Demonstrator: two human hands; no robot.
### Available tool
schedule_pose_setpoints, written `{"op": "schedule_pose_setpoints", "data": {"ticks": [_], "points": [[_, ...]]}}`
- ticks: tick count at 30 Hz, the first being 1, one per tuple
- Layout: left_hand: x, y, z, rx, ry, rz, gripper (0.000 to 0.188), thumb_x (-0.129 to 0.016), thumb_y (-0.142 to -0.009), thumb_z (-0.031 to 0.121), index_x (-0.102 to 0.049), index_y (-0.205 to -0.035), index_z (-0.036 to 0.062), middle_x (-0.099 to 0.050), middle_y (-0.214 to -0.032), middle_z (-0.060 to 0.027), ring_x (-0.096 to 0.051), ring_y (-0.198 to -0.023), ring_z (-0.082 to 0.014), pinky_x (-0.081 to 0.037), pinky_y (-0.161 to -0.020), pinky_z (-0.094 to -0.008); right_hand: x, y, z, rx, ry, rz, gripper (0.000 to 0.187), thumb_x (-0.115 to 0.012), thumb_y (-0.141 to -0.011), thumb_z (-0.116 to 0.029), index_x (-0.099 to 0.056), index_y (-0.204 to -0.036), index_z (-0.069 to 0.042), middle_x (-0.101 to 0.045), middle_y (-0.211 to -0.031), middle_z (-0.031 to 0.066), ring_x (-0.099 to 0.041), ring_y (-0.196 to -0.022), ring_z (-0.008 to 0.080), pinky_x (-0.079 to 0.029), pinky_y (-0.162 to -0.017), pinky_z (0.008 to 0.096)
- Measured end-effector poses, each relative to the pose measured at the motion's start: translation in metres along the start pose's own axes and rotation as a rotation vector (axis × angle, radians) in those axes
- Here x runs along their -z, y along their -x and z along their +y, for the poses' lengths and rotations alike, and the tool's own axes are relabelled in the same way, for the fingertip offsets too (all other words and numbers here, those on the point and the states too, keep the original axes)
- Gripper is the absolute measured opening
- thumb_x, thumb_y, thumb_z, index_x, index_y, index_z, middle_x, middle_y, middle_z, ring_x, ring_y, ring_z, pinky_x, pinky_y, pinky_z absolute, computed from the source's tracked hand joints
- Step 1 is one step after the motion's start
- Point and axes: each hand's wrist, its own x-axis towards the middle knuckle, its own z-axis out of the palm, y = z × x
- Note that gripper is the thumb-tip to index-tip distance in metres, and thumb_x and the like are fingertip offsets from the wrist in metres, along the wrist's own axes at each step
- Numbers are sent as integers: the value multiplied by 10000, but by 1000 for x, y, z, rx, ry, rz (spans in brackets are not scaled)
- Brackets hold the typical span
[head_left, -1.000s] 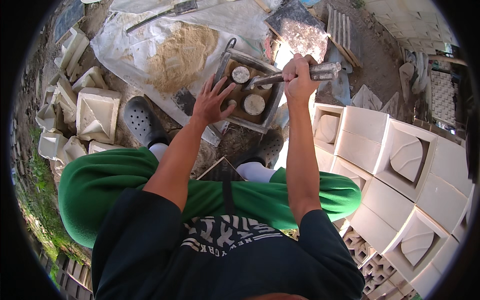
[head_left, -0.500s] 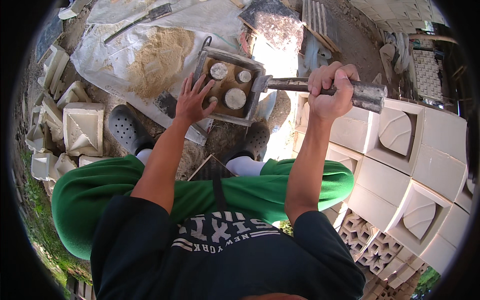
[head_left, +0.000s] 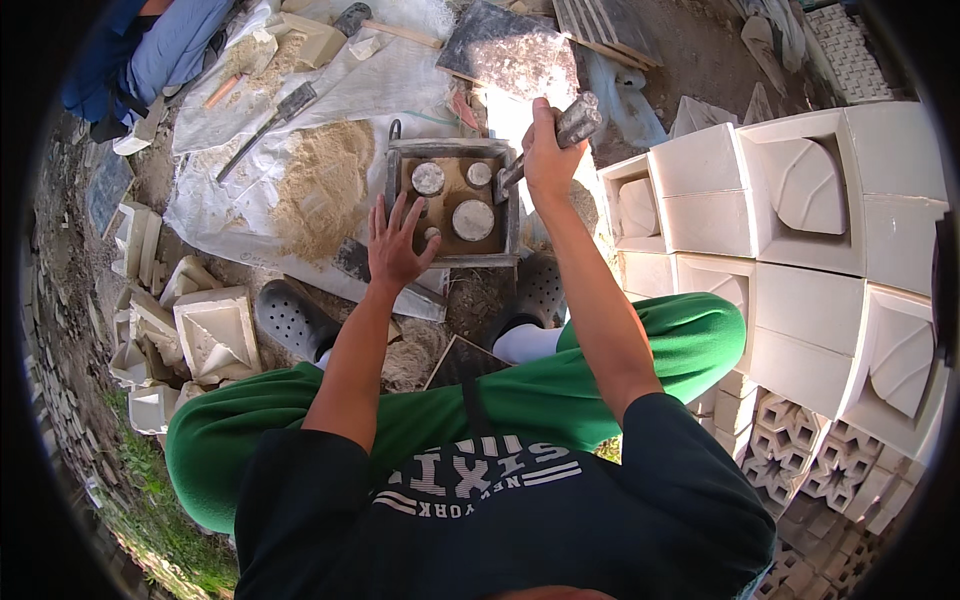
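Note:
Between my feet lies a square grey box frame point(head_left: 450, 148) holding brown sand point(head_left: 452, 180) and several round pale plugs, the largest a disc point(head_left: 473, 220) on the near right. My left hand point(head_left: 395, 248) is open, fingers spread over the frame's left side beside a small plug point(head_left: 431, 233). In my right hand point(head_left: 548, 165) is a sand rammer point(head_left: 577, 120), a metal bar with a thick cylindrical end up and a flat end down. My fingers wrap round its shaft. Its flat end is against the sand along the frame's inner right side.
A heap of sand point(head_left: 325, 190) and a long-handled tool point(head_left: 270, 128) lie on a white sheet point(head_left: 200, 215) at left. Pale blocks point(head_left: 705, 225) are stacked right, broken ones point(head_left: 215, 330) left. Someone in blue point(head_left: 180, 55) is at far left.
My right hand has moved left and tilted the rammer more upright, its flat end now inside the frame. My left hand stays by the frame. The view has shifted, bringing another person in.

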Motion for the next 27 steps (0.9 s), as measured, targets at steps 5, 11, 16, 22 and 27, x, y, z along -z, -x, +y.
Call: {"op": "schedule_pose_setpoints", "data": {"ticks": [5, 11, 16, 22, 27], "points": [[2, 3, -3, 18, 0, -15, 706, -692, -824, 431, -461, -1452, 204, -389, -1522, -122, -254, -1434, -458, -213, -1173, -570, 9, 6, -54, -39, -66, 43, 340, -618, -935, -151, -462, -636, -105, -411, -523, -31, -367, -452, 70, -282, -437, 263], [-1, 1, -4, -15, -10, 31, 711, -698, -818, 437, -468, -1449, 203, -399, -1515, -130, -278, -1422, -463, -237, -1160, -573, 9, 27, -35, -130, -29, -12, 215, -632, -918, -110, -503, -752, -66, -442, -570, -29, -379, -483, 63, -288, -449, 260], [0, 5, -3, -3, -5, -12, 717, -698, -817, 439, -465, -1450, 193, -412, -1506, -134, -285, -1416, -468, -242, -1159, -571, 15, 20, -9, -95, 107, 2, 278, -620, -924, -135, -479, -691, -76, -425, -554, -31, -373, -486, 58, -279, -456, 260], [2, -5, 0, 5, -7, -3, 710, -697, -824, 444, -464, -1450, 203, -423, -1498, -114, -285, -1416, -463, -237, -1163, -569, 42, 48, -27, -9, 124, -102, 300, -575, -946, -152, -457, -677, -91, -391, -551, -29, -360, -507, 66, -279, -489, 261], [-1, 3, -5, 35, 24, -11, 698, -698, -826, 445, -468, -1446, 223, -429, -1490, -94, -291, -1415, -452, -239, -1161, -569, 32, 46, -44, -205, 77, -88, 318, -545, -952, -141, -412, -667, -92, -380, -562, -22, -347, -506, 80, -303, -501, 260]]}}
